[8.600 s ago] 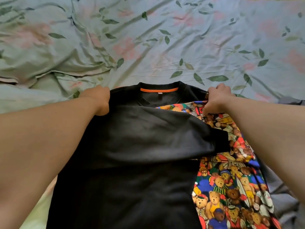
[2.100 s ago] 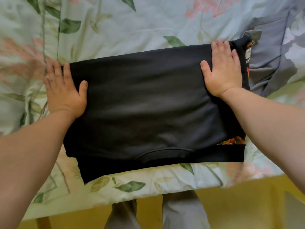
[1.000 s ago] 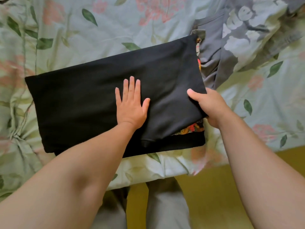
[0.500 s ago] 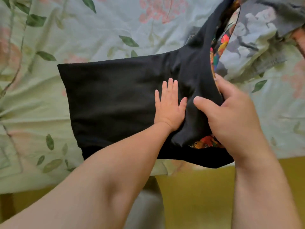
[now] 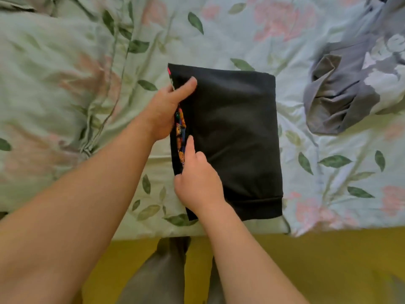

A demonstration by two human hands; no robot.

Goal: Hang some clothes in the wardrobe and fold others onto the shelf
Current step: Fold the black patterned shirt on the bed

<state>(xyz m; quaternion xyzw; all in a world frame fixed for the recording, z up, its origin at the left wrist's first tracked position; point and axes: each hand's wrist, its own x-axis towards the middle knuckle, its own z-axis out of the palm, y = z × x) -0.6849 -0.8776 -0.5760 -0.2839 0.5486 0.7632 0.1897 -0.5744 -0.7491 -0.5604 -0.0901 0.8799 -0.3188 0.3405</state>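
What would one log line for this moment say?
black top: folded, on bed | left hand: grips its left edge | right hand: at same edge, grip unclear

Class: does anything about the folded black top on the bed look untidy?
A colourful printed strip pokes out along the left edge of the black top, beside the left hand, so the fold isn't flush. A grey garment lies crumpled to its right.

Soft, even light, moderately bright. The black shirt (image 5: 234, 137) reads as a near-flat dark patch, its folds barely showing. Shadows are faint and soft-edged. The sheet (image 5: 65, 84) left of the shirt is smeared by motion blur; right of it the print is crisper. Below the shirt, wide-angle stretch swells the forearms (image 5: 65, 216)
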